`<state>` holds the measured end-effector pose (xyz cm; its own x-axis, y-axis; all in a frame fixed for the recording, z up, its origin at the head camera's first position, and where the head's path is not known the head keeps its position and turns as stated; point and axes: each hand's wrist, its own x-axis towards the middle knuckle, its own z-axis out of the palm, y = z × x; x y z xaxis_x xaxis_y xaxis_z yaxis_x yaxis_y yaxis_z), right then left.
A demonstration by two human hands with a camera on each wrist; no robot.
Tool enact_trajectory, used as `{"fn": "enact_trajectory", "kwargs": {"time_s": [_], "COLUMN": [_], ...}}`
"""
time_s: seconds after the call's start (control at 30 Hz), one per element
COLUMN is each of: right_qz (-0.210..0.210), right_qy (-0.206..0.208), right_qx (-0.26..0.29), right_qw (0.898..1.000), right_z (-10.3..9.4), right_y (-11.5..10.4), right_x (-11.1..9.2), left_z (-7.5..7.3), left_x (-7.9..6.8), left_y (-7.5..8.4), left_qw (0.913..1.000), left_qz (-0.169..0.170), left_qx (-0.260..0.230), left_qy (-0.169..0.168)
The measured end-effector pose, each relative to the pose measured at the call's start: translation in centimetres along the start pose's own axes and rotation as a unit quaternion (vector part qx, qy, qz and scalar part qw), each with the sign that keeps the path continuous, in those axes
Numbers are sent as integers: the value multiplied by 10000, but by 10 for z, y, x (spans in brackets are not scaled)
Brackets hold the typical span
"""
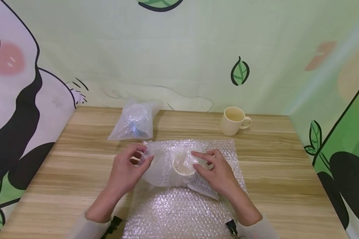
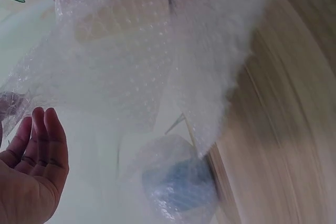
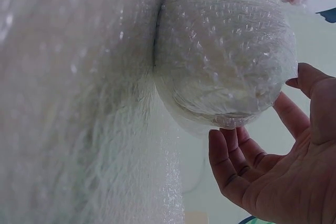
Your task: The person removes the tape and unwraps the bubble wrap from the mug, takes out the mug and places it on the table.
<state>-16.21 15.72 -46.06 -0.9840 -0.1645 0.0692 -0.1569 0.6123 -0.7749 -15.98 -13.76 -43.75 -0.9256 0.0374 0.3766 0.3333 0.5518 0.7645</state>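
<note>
A cream cup (image 1: 183,167) stands mouth up inside a layer of bubble wrap (image 1: 160,166), its round rim showing through. In the right wrist view, the wrapped cup (image 3: 226,61) bulges under the clear plastic. My left hand (image 1: 131,167) pinches the loose left end of this wrap between thumb and fingers. In the left wrist view that wrap end (image 2: 121,56) hangs stretched beside the left hand (image 2: 39,169). My right hand (image 1: 216,171) touches the wrap at the cup's right rim, index finger and thumb extended and apart.
Underneath lies a large bubble wrap sheet (image 1: 179,212) on the wooden table (image 1: 287,186). A bubble-wrapped bundle (image 1: 134,121), bluish inside, sits at the back left. A bare cream mug (image 1: 231,122) stands at the back right, near the printed backdrop (image 1: 191,66).
</note>
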Motion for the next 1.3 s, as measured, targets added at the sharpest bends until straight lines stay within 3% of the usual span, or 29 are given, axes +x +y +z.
{"fn": "enact_trajectory", "kwargs": {"time_s": [0.57,1.3], "right_qz": [-7,21], "right_qy": [-12,4], "right_qx": [17,-12], "right_qw": [10000,10000], "right_z": [0,0], "right_y": [1,-1], "right_x": [0,0], "left_z": [-17,-31], "left_x": [1,-9], "left_y": [-21,-39], "left_qw": [9966,9898], "left_qz": [-755,-1256], "left_qx": [328,644], "left_qy": [-75,-184]}}
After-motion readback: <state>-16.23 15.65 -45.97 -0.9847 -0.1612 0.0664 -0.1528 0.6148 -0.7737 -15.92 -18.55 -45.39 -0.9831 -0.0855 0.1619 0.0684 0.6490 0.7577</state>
